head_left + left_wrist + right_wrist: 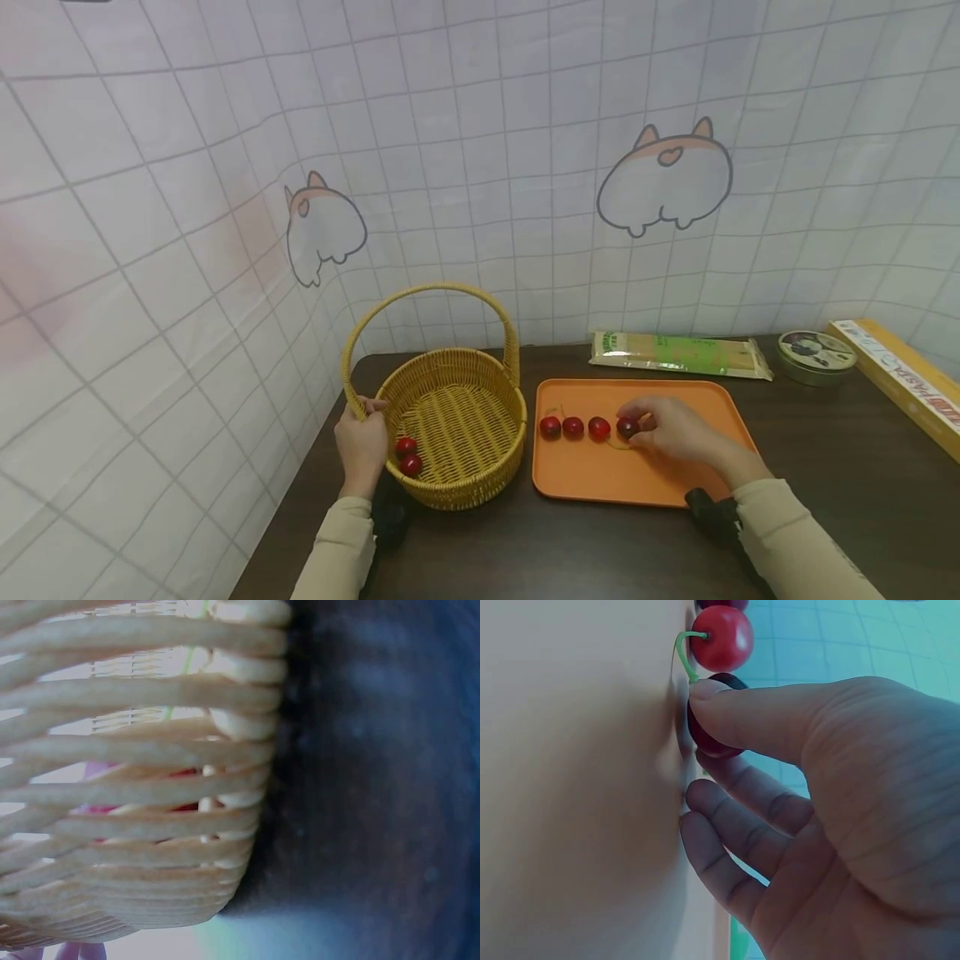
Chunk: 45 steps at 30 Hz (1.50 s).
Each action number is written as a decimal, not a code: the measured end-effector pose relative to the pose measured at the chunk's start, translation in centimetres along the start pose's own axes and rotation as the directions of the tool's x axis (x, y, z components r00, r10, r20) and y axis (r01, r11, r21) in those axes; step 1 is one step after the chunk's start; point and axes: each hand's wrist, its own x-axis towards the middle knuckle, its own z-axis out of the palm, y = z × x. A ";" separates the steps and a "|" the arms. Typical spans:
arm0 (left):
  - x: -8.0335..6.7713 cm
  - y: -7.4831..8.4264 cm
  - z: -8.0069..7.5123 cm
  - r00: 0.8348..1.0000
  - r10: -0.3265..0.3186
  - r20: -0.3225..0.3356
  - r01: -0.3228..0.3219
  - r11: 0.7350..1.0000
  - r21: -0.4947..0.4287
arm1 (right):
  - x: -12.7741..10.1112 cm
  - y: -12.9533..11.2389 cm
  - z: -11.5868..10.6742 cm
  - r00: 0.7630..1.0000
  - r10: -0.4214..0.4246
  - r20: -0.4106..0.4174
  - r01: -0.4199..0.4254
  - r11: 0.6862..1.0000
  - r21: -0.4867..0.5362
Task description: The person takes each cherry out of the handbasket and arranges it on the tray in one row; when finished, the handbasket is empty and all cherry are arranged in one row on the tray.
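"What's hard to make out?"

"In the left wrist view the basket point(465, 494) fills one side; the red behind its weave is blurred, and the left hand point(362, 437) shows only as finger parts at the bottom. The head view cuts off a long box point(900, 383) by the table's point(525, 550) right side."

"Can you tell what that hand does?"

"From the head view, it grips the basket at the foot of its handle, near the table's left edge."

"What's inside?"

"Two cherries point(409, 464), against the wall beside that hand."

"And the tray point(615, 483)?"

"Three cherries point(573, 427) in a row from its left edge. At the row's right end, the right hand point(675, 429) pinches a dark cherry point(627, 427), partly hidden by the thumb."
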 end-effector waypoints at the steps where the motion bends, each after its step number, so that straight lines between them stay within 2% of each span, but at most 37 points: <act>1: 0.0 0.0 0.0 1.000 0.000 0.000 0.000 1.000 0.001 | 0.0 0.0 0.1 1.000 0.001 -0.002 -0.001 1.000 -0.001; 22: 0.0 -0.1 0.0 1.000 0.015 -0.008 -0.015 1.000 0.020 | -0.1 -0.2 0.2 1.000 0.022 0.022 -0.022 1.000 -0.005; 31: 0.0 -0.1 0.1 1.000 0.026 -0.017 -0.026 0.999 0.025 | -0.5 -0.6 -0.8 0.998 0.035 0.042 -0.035 0.999 0.009; 38: -0.1 0.0 0.2 1.000 0.025 -0.017 -0.025 1.000 0.004 | -1.1 -2.7 -2.3 0.998 -0.065 -0.028 0.062 0.993 -0.100; 41: -0.1 0.0 0.2 1.000 0.025 -0.006 -0.025 1.000 0.006 | -1.1 -4.4 -2.4 0.995 -0.096 -0.036 0.092 0.991 -0.093; 45: 0.0 0.0 -0.2 1.000 0.019 -0.008 -0.019 1.000 0.000 | -0.7 -7.2 -1.1 0.992 -0.122 -0.013 0.121 0.991 -0.061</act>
